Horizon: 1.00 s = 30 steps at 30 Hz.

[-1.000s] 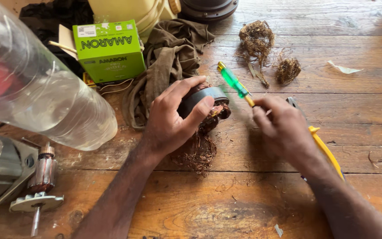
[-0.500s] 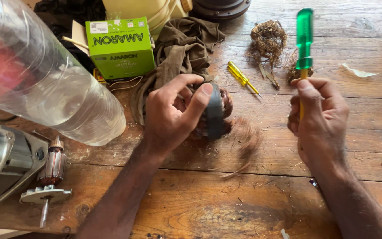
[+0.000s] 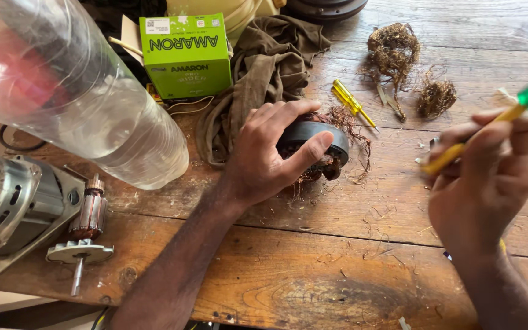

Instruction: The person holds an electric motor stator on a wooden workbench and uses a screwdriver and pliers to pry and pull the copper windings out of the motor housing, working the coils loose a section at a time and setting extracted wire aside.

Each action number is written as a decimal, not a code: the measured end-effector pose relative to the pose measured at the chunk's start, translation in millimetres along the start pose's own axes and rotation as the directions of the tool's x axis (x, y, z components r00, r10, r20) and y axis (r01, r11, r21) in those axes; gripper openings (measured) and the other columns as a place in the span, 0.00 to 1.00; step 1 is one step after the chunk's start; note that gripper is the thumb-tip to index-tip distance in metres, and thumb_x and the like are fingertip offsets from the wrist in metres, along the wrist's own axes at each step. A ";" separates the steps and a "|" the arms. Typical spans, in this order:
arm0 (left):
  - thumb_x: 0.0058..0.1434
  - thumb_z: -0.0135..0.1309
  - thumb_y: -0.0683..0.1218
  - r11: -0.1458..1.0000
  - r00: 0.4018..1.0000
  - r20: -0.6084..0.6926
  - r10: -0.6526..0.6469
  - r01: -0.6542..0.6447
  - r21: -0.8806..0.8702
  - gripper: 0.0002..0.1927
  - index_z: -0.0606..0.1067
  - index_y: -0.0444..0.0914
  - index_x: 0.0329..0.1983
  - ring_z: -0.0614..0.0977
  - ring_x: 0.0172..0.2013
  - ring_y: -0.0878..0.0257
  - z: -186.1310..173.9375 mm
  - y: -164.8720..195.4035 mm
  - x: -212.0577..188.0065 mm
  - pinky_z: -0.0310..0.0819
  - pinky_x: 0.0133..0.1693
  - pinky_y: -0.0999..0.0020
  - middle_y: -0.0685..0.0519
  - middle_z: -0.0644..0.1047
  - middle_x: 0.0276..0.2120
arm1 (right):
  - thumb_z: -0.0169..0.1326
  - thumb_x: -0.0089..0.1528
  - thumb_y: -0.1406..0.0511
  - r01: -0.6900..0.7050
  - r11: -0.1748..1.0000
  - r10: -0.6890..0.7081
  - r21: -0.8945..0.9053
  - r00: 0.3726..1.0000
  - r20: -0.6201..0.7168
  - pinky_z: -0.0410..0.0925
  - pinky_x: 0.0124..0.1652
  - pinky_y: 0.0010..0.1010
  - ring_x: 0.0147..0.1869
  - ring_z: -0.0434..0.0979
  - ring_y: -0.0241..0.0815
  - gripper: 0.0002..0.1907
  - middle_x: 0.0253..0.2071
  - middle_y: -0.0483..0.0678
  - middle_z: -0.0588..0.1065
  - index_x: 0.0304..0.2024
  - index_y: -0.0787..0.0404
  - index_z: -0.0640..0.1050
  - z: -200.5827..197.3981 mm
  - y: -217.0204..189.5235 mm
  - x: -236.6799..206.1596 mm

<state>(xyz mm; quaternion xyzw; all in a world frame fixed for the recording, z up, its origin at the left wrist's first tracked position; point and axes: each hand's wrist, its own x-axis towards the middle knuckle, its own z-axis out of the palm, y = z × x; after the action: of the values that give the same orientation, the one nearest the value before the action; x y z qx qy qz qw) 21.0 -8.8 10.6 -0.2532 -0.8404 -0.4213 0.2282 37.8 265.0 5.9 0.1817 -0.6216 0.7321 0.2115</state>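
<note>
My left hand (image 3: 264, 156) grips a dark ring-shaped motor stator (image 3: 319, 142) with frayed copper wire hanging from it, resting on the wooden table (image 3: 313, 269). My right hand (image 3: 490, 189) is raised at the right and holds a screwdriver (image 3: 508, 116) with a green handle and yellow shaft, tilted and blurred. A small yellow screwdriver (image 3: 351, 102) lies just behind the stator. Two clumps of pulled copper wire (image 3: 392, 52) lie farther back.
A large clear plastic bottle (image 3: 74, 98) lies at the left. A green box (image 3: 186, 55) and a brown rag (image 3: 264, 67) sit behind the stator. A metal motor housing (image 3: 7, 205) and an armature with shaft (image 3: 87, 229) rest near the table's left edge.
My right hand lifted the green-handled screwdriver off the table, then moved right and tilted it. My left hand kept hold of the stator. The view shifted slightly.
</note>
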 end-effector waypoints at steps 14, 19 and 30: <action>0.65 0.56 0.63 0.985 0.984 -0.025 -0.174 0.173 -0.020 0.25 0.76 0.40 0.52 0.88 0.37 0.55 1.0 4.8 0.4 0.83 0.39 0.60 0.48 0.83 0.36 | 0.55 0.69 0.71 0.170 0.943 -0.031 -0.284 0.899 0.437 0.78 0.55 0.34 0.57 0.84 0.43 0.10 0.51 0.56 0.81 0.49 0.62 0.69 41.5 -6.2 -36.2; 0.64 0.55 0.64 0.977 0.977 -0.042 -0.210 0.211 0.017 0.24 0.78 0.40 0.48 0.87 0.36 0.55 4.0 8.9 1.0 0.82 0.39 0.60 0.48 0.83 0.34 | 0.59 0.65 0.69 0.217 0.862 0.008 -0.457 0.897 0.441 0.78 0.47 0.28 0.50 0.86 0.37 0.10 0.47 0.51 0.83 0.46 0.61 0.71 45.0 -10.3 -34.7; 0.63 0.52 0.66 0.959 0.961 -0.047 -0.273 0.275 0.072 0.25 0.78 0.41 0.43 0.87 0.33 0.56 7.3 12.5 0.6 0.82 0.36 0.59 0.51 0.82 0.30 | 0.60 0.64 0.68 0.277 0.836 -0.020 -0.474 0.878 0.479 0.79 0.40 0.25 0.43 0.87 0.36 0.09 0.45 0.50 0.83 0.42 0.61 0.72 39.0 -7.8 -32.2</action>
<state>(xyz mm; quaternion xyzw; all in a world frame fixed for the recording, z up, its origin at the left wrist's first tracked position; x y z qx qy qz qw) 27.0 3.9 14.4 -0.1176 -0.8788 -0.4205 0.1927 69.3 224.9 1.7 0.3316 -0.8139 0.4496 0.1594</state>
